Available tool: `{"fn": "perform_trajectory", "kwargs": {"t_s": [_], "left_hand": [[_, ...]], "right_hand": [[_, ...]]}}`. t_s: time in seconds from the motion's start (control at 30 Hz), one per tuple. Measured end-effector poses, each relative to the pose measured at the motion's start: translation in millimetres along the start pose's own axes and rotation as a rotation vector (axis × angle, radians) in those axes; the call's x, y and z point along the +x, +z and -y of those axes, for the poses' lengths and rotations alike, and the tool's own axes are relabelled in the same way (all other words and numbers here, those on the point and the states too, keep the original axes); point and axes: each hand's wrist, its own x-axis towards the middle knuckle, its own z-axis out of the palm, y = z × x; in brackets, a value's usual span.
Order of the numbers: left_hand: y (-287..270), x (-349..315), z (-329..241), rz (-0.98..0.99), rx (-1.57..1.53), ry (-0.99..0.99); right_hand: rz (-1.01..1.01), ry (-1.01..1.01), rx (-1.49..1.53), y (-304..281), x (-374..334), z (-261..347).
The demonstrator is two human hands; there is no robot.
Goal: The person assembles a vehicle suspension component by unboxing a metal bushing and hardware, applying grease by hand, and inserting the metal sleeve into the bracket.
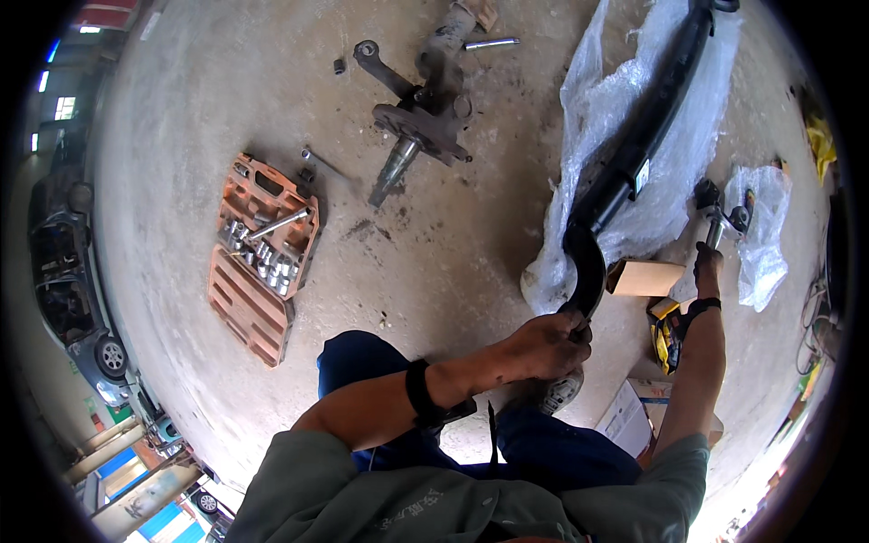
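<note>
A long black steering rod lies on clear plastic wrap, running from the far right down toward me. My left hand is closed around the near end of its curved part. Off to the right, my right hand grips the bright metal shank of a tie rod end, its black head pointing away from me. Beside that head lies another piece of clear plastic, with a dark joint part at its edge. The fingers of both hands are partly hidden.
An open orange socket set case lies at left, a ratchet beyond it. Farther off rests a greasy steering knuckle, with a metal bar nearby. Between my hands are a cardboard box and a yellow-black package.
</note>
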Motion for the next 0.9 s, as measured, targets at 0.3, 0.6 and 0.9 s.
{"fn": "perform_trajectory", "kwargs": {"t_s": [0.3,0.6,0.9], "left_hand": [[-5,11,7,-0.039,0.035,0.101],[-30,40,-10,-0.067,-0.268,0.022],[-29,61,-40,-0.073,-0.821,0.016]], "right_hand": [[0.197,0.034,0.564,-2,-80,5],[0.253,-0.125,0.475,-71,-206,63],[1.041,-0.124,0.936,-109,-351,52]]}}
